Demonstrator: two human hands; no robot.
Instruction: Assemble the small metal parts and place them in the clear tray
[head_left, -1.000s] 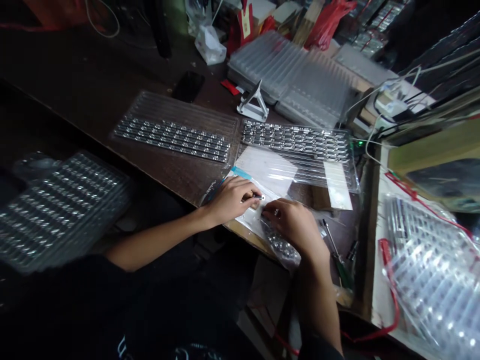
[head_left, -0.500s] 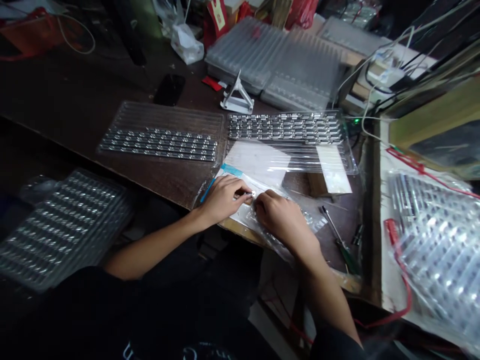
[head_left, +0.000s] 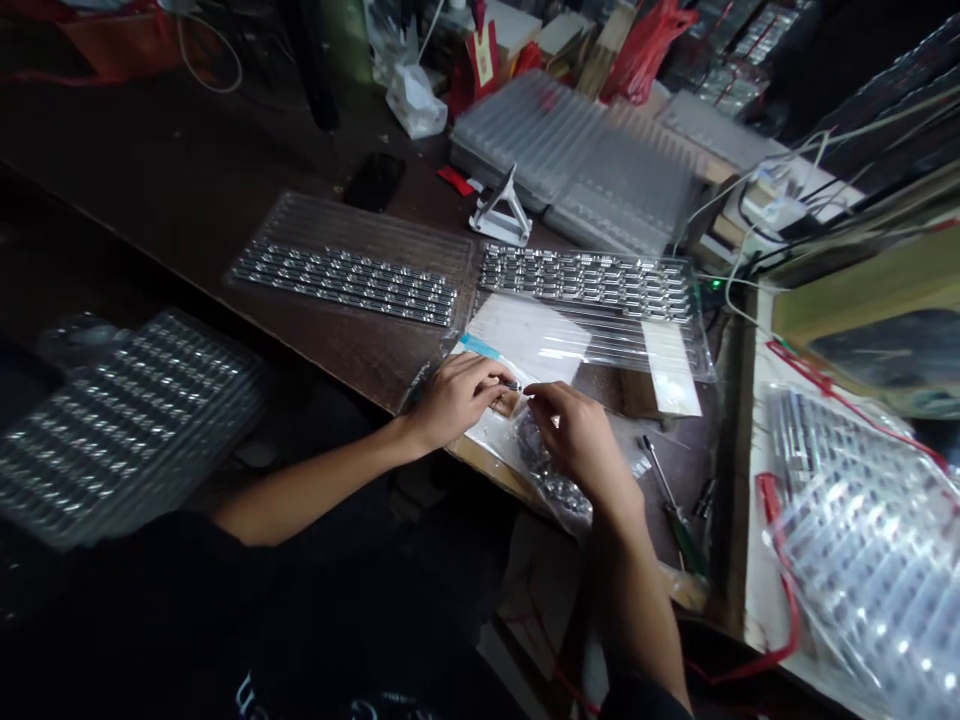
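My left hand (head_left: 456, 402) is closed in a pinch on a small metal part (head_left: 513, 384) above the work surface's front edge. Close to that part's right end, my right hand (head_left: 574, 425) has thumb and forefinger pressed together; whatever sits between them is too small to make out. Under the right hand lies a clear plastic bag (head_left: 559, 488) with many tiny shiny pieces. A white sheet (head_left: 529, 328) lies just beyond the hands. Behind it, a clear ribbed tray (head_left: 592, 335) holds rows of similar metal parts (head_left: 585, 280).
A second part-filled tray (head_left: 337, 225) lies to the left. Behind stand a white folding stand (head_left: 504, 212), a phone (head_left: 375, 182) and stacked clear trays (head_left: 525, 130). A green-handled screwdriver (head_left: 675, 510) lies at right. More filled trays are stacked at lower left (head_left: 127, 420) and right (head_left: 877, 560).
My right hand has lifted slightly off the plastic bag, its fingertips now pinched beside the metal part. The left hand keeps its hold. The whole view has shifted and turned a little.
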